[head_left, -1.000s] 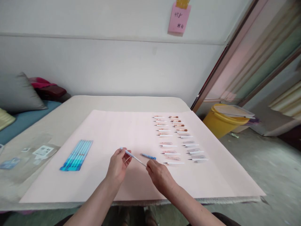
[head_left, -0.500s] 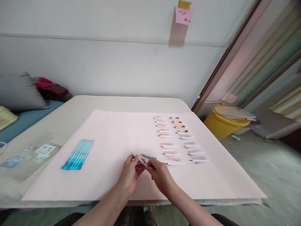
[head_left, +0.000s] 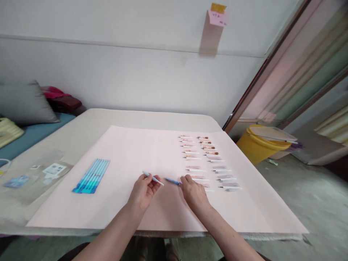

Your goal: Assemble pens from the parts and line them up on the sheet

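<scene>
My left hand (head_left: 144, 189) pinches a pale blue pen part (head_left: 152, 178) between thumb and fingers. A slim white end sticks out of it toward the right. On the pink sheet lies a darker blue pen barrel (head_left: 172, 181). My right hand (head_left: 193, 190) is at that barrel's right end, fingers curled together on it; the fingertips are partly hidden. Beyond my right hand, two columns of disassembled pens (head_left: 193, 169) lie on the sheet, dark-tipped white refills beside patterned barrels. A flat row of blue pens (head_left: 92, 175) lies to the left.
The pink sheet (head_left: 136, 148) covers much of a cream table. Clear plastic packaging with a white label (head_left: 54, 169) lies at the left. A grey cushion (head_left: 25, 103) sits beyond it. A yellow bin (head_left: 252, 148) stands on the floor at right. A pink note hangs on the wall.
My hands were together at the pale blue pen part and have now separated. The left hand moved left with it; the right moved right, to the end of the blue barrel.
</scene>
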A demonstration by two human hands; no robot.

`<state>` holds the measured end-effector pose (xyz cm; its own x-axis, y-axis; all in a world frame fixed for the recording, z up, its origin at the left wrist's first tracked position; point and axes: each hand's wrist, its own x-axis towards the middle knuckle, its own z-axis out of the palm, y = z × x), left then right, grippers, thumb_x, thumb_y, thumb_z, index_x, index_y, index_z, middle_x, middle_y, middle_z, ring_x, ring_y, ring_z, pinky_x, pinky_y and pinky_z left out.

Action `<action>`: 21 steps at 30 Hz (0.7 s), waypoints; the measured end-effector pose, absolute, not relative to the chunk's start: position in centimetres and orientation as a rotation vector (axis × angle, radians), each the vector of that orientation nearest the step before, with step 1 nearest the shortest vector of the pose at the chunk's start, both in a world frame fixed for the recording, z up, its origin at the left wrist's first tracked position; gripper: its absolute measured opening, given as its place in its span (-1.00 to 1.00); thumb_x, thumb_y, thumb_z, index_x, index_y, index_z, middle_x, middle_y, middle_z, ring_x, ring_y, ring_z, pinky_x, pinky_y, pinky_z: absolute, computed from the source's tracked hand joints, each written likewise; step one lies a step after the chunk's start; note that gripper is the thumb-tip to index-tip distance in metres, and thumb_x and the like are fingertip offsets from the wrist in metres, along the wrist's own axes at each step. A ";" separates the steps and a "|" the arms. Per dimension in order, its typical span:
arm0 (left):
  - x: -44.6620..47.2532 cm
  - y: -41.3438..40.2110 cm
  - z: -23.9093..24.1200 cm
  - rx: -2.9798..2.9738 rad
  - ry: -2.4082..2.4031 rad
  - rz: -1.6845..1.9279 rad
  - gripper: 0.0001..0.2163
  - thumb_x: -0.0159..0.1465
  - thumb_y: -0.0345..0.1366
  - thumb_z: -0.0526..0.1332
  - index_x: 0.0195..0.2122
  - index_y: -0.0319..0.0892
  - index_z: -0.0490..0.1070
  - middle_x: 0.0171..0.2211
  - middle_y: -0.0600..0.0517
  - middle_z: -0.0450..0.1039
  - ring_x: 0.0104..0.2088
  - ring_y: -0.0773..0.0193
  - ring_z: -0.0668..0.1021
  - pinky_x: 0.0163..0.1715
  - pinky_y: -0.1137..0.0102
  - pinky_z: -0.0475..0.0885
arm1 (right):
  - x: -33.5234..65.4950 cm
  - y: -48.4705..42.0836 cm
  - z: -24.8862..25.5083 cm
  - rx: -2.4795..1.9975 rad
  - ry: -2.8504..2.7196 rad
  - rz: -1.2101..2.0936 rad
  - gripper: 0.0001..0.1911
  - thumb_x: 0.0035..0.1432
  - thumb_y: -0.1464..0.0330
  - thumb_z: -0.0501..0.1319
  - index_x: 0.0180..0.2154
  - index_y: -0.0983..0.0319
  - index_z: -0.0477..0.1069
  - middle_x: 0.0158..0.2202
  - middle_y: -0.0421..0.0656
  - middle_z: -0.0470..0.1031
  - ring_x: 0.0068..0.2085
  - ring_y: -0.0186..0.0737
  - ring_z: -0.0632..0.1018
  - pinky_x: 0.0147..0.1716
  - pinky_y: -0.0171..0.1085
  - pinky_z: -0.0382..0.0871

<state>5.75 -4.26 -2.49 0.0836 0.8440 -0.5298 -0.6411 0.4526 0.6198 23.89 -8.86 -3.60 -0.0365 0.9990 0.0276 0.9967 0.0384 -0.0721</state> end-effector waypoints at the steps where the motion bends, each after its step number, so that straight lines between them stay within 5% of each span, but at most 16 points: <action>1: 5.4 -3.9 -2.4 0.248 0.985 1.142 -0.89 0.20 -0.52 0.13 -0.45 -0.23 0.26 -0.41 -0.08 0.44 -0.37 0.25 0.56 -0.35 0.30 0.51 | 23.9 -8.8 -4.1 -2.148 -2.276 0.026 -0.89 0.22 0.45 0.02 -0.23 0.24 0.30 -0.26 -0.07 0.39 -0.38 -0.20 0.51 -0.52 -0.32 0.19; 7: 4.2 -2.8 -2.5 0.256 0.997 1.214 -0.89 0.19 -0.53 0.12 -0.45 -0.23 0.26 -0.39 -0.09 0.45 -0.37 0.27 0.56 -0.34 0.33 0.51 | 22.2 -9.0 -5.5 -2.152 -2.393 0.073 -0.73 0.10 0.63 -0.01 -0.20 0.24 0.26 -0.25 -0.09 0.39 -0.39 -0.17 0.53 -0.52 -0.30 0.19; 21: 5.2 -3.0 -3.4 0.380 1.110 1.268 -0.92 0.19 -0.46 0.15 -0.42 -0.20 0.26 -0.46 -0.04 0.42 -0.41 0.27 0.55 -0.34 0.30 0.49 | 21.0 -10.0 -3.4 -1.968 -2.244 0.316 -0.92 0.22 0.39 0.05 -0.23 0.17 0.28 -0.26 -0.20 0.44 -0.38 -0.27 0.51 -0.55 -0.32 0.00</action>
<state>5.24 -2.98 -3.39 -0.0999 0.8884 -0.4481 -0.5620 0.3213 0.7622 21.04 -9.97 -3.41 -0.1348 0.9903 -0.0331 0.9609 0.1224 -0.2485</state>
